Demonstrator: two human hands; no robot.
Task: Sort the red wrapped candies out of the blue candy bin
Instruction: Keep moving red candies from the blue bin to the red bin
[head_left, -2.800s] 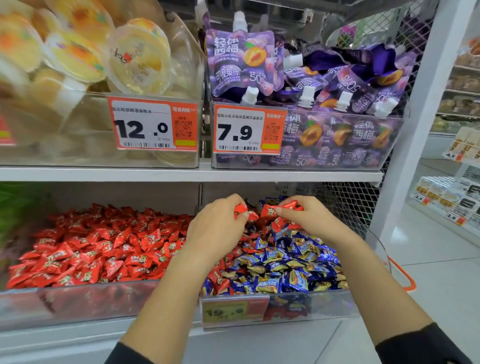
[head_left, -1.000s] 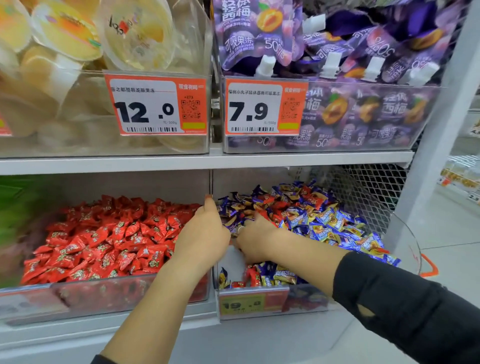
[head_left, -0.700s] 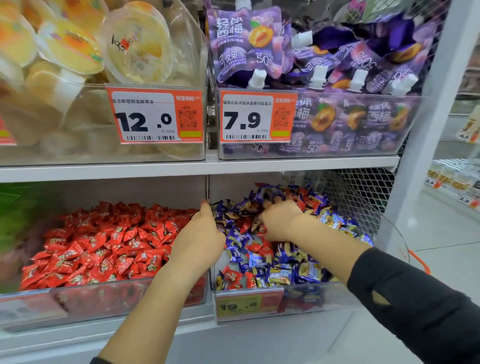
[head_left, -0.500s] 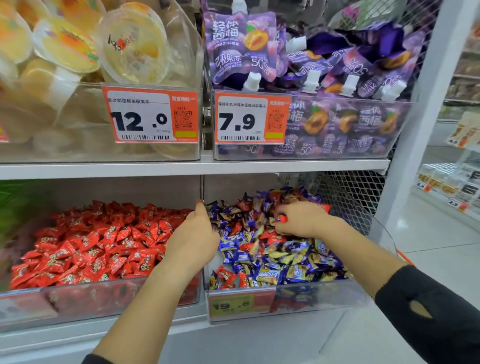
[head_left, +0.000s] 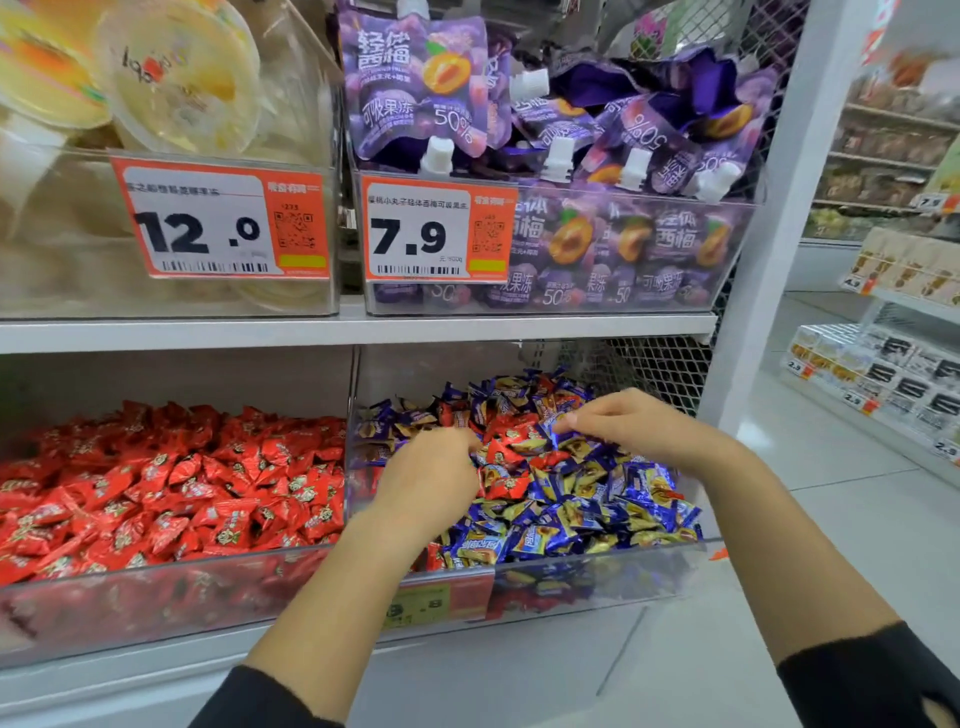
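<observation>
The clear blue candy bin (head_left: 597, 577) on the lower shelf holds blue and gold wrapped candies (head_left: 587, 509) with red wrapped candies (head_left: 506, 486) mixed in near the middle. My left hand (head_left: 431, 478) is inside this bin at its left side, back facing me, fingers curled down into the pile beside a red candy (head_left: 498, 452); its fingertips are hidden. My right hand (head_left: 628, 423) hovers over the back of the pile, and its thumb and fingers pinch a blue wrapper (head_left: 556, 431). The neighbouring bin of red candies (head_left: 171, 483) is on the left.
A clear divider (head_left: 347, 457) separates the two lower bins. The upper shelf (head_left: 363, 327) carries jelly cups (head_left: 176, 78) and purple pouches (head_left: 571, 156) behind orange price tags. A white post (head_left: 769, 260) and wire mesh bound the right side; more shelving stands across the aisle.
My left hand has moved from the divider rim into the blue bin. My right hand has shifted right and back across the pile; the red candy seen at its fingers earlier no longer shows.
</observation>
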